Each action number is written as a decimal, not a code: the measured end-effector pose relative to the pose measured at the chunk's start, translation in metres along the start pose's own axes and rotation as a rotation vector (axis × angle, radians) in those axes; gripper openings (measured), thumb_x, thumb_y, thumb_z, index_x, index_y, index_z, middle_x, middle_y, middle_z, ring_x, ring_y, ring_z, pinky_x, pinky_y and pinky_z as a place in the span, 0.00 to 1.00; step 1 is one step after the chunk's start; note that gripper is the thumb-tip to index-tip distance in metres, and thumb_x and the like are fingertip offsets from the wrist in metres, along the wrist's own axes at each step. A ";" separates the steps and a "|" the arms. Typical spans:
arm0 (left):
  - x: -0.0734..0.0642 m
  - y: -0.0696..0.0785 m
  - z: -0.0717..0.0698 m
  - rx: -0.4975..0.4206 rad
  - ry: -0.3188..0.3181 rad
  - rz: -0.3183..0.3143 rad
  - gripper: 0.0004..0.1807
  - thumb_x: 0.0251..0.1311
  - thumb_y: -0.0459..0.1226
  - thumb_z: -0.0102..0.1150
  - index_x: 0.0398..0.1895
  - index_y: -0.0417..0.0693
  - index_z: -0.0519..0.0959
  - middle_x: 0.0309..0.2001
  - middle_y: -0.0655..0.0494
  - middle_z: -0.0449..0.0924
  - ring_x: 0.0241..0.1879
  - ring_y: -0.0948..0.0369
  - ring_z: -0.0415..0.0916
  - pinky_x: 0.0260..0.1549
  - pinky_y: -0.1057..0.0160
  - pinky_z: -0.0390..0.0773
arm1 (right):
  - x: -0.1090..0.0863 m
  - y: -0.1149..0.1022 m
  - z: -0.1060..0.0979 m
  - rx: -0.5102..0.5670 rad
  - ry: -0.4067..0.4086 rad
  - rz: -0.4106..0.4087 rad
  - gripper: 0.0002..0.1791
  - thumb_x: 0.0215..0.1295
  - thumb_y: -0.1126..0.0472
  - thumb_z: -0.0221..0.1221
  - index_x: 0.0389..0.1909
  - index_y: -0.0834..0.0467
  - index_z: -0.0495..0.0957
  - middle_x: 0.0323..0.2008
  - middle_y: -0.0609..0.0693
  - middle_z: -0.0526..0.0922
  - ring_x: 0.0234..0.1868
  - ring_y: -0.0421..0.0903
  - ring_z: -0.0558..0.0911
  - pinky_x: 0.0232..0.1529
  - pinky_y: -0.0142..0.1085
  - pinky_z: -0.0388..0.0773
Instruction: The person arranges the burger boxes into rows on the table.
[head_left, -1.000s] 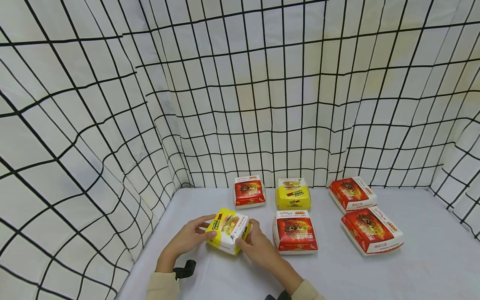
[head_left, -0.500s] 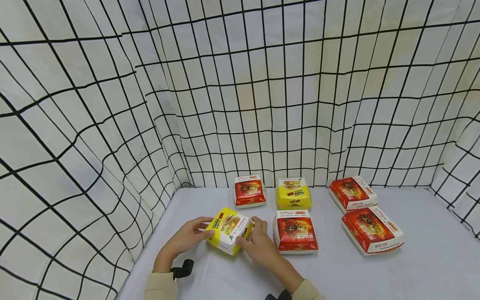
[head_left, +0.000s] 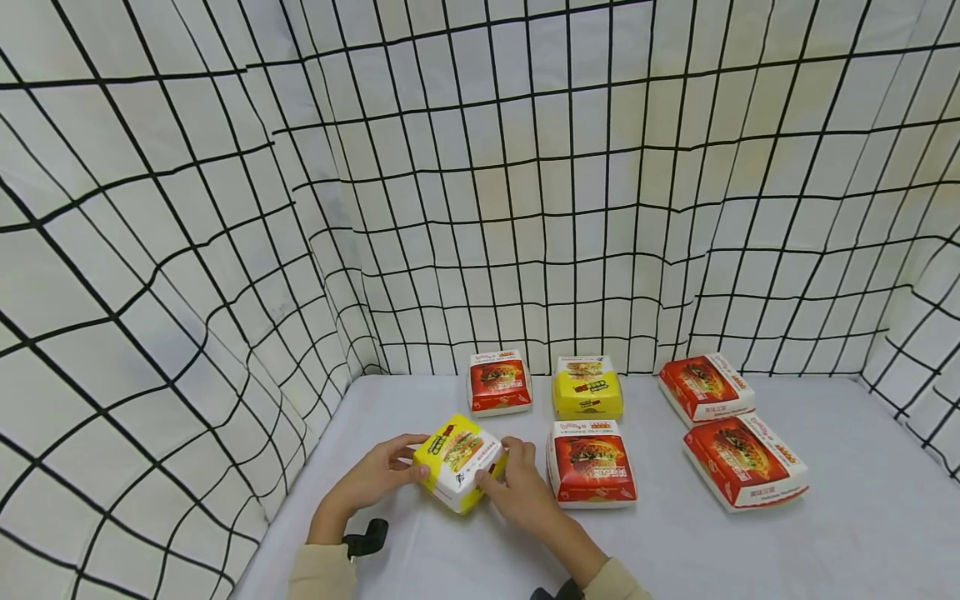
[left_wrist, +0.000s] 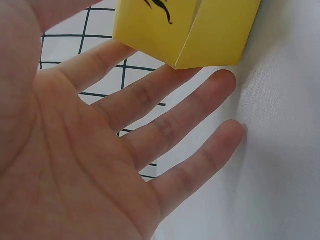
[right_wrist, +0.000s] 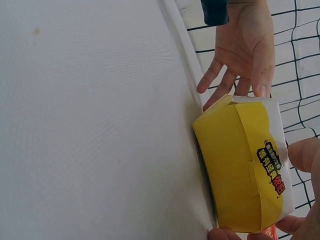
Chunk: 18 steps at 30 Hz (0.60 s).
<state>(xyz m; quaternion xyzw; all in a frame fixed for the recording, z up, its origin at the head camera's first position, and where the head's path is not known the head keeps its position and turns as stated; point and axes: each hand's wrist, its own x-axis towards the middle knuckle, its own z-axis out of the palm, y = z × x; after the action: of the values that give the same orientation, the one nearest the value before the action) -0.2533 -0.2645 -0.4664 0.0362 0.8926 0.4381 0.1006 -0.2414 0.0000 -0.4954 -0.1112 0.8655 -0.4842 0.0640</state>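
A yellow-and-white burger box (head_left: pixel 459 460) stands between both hands at the front left of the table, turned at an angle, a burger picture on its lid. My left hand (head_left: pixel 372 479) pinches its left corner; in the left wrist view, the little finger (left_wrist: pixel 200 160) is spread away from the yellow box. My right hand (head_left: pixel 521 493) grips the opposite side, thumb near the front edge and fingers around the back. From the right wrist, the yellow side of the box shows close over the white cloth, and the left thumb (right_wrist: pixel 262 75) touches its far corner.
Right of the hands sits a red burger box (head_left: pixel 590 465). Behind are another red box (head_left: pixel 498 383) and a yellow box (head_left: pixel 587 388). Two angled red boxes, one farther back (head_left: pixel 707 387) and one nearer (head_left: pixel 745 462), stand to the right. Black netting (head_left: pixel 517 208) over white cloth surrounds the table.
Held between the hands, the yellow-and-white burger box has turned slightly clockwise and shifted a little right. The right fingers have moved slightly with it. The other boxes stay put.
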 end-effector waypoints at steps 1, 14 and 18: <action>0.000 0.000 0.001 -0.004 0.008 -0.001 0.29 0.62 0.49 0.70 0.67 0.57 0.77 0.59 0.48 0.81 0.55 0.50 0.80 0.52 0.41 0.79 | 0.000 0.000 0.000 0.001 0.007 -0.003 0.40 0.70 0.45 0.62 0.70 0.63 0.57 0.60 0.62 0.64 0.49 0.53 0.75 0.47 0.47 0.77; 0.004 0.002 0.007 -0.031 0.069 0.039 0.25 0.67 0.45 0.65 0.67 0.59 0.77 0.63 0.43 0.78 0.51 0.53 0.81 0.47 0.51 0.81 | 0.001 0.002 0.000 -0.019 0.047 -0.001 0.30 0.70 0.46 0.62 0.58 0.62 0.61 0.49 0.57 0.64 0.45 0.50 0.72 0.42 0.41 0.70; 0.004 0.004 0.008 -0.028 0.073 0.027 0.25 0.68 0.43 0.63 0.68 0.60 0.76 0.64 0.41 0.77 0.50 0.55 0.81 0.47 0.52 0.81 | 0.001 0.002 0.001 -0.015 0.046 0.003 0.28 0.71 0.46 0.61 0.55 0.61 0.61 0.47 0.56 0.63 0.43 0.49 0.71 0.39 0.38 0.68</action>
<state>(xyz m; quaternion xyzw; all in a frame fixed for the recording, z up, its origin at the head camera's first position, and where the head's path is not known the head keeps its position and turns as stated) -0.2553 -0.2551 -0.4682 0.0307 0.8888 0.4529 0.0627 -0.2426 0.0000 -0.4979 -0.0992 0.8706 -0.4799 0.0440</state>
